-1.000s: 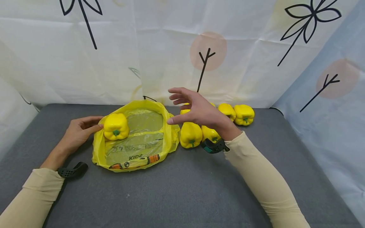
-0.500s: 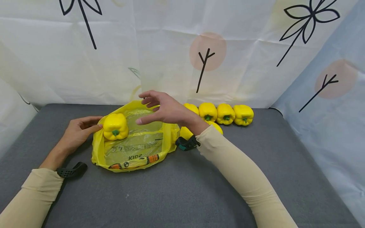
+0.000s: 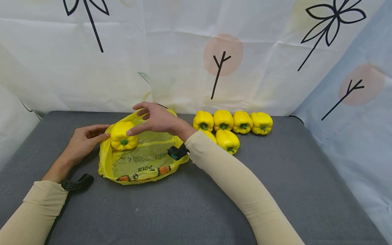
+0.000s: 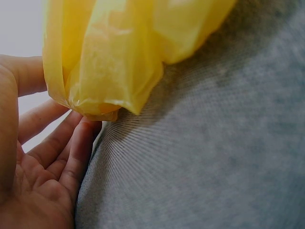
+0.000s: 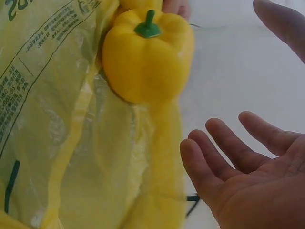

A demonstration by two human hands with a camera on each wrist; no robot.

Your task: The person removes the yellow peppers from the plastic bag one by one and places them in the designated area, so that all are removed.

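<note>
A yellow plastic bag [image 3: 144, 160] lies on the grey tabletop with its wide mouth facing up. Inside it, at the left rim, sits a yellow bell pepper [image 3: 122, 137], its green stem toward the person. My left hand [image 3: 84, 143] holds the bag's left rim between thumb and fingers, close beside that pepper; the left wrist view shows the bag's folds [image 4: 114, 62] covering the fingertips. Over the far part of the bag, my right hand [image 3: 156, 119] hovers with spread fingers and nothing in it. Its thumb overlaps the pepper in the head view, while the right wrist view shows a gap between them.
Right of the bag, several yellow bell peppers [image 3: 223, 120] stand in a back row, with two more, one at the front [image 3: 228, 141], before them. A white printed cloth [image 3: 177, 54] hangs behind the table [image 3: 196, 204].
My right hand has swept left from above the loose peppers to over the bag, near the pepper inside, with fingers still spread. The left hand and bag have stayed in place.
</note>
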